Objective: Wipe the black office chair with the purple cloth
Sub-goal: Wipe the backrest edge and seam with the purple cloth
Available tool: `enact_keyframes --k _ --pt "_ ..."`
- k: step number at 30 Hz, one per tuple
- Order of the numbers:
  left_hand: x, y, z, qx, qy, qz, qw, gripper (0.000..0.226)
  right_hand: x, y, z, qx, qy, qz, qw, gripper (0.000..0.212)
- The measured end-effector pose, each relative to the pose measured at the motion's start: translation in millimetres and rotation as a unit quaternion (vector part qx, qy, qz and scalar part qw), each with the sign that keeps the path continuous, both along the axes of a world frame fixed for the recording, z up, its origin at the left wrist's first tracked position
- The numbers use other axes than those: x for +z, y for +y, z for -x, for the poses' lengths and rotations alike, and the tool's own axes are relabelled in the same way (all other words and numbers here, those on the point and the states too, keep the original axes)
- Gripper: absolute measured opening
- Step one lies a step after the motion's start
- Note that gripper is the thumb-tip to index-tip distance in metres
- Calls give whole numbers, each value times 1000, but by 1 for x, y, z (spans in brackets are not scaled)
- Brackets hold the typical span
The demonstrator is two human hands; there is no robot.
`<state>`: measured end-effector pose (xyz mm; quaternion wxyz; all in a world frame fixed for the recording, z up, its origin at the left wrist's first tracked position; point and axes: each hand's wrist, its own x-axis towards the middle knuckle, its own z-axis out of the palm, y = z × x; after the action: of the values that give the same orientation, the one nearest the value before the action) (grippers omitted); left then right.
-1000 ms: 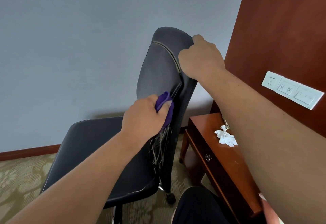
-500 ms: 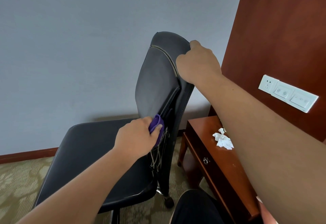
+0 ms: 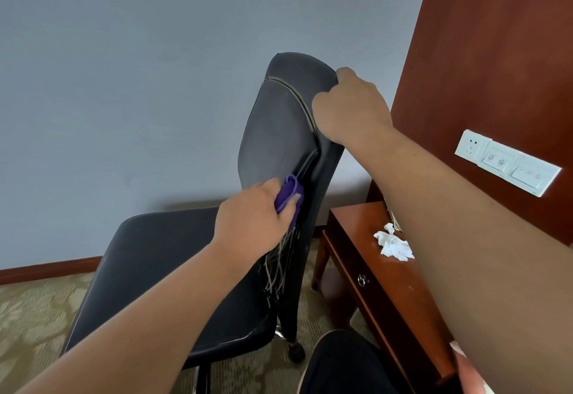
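Standing near upright, the backrest of the black office chair (image 3: 279, 120) is gripped at its upper edge by the right hand (image 3: 350, 108). The purple cloth (image 3: 290, 194) is pinched in the curled fingers of the left hand (image 3: 251, 223) and pressed low on the backrest, whose length lies above the cloth.

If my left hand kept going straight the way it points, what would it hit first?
Most likely the backrest of the black office chair: the purple cloth in the left hand seems to touch its side edge; depth is unclear.
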<state>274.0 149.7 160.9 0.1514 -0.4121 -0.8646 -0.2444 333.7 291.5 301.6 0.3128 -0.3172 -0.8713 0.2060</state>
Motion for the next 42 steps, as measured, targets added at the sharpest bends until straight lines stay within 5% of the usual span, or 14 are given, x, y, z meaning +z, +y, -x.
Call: enact_keyframes --k 8,17,24,32,42 --pt "14 -4 -1 -38 -155 -28 987 31 0 1 1 -2 1 -5 1000 49" --pt "-6 0 -9 -27 -81 46 995 29 -2 3 1 -11 1 -7 1000 49" --pt "-13 -2 -11 -49 -196 7 979 26 -1 2 1 -11 -1 -7 1000 47" --pt "-19 0 -13 -36 -153 17 987 31 -2 3 0 -12 -4 -11 1000 49" --pt "-17 -2 -19 -44 -242 -50 968 21 -2 3 3 -10 5 -8 1000 44"
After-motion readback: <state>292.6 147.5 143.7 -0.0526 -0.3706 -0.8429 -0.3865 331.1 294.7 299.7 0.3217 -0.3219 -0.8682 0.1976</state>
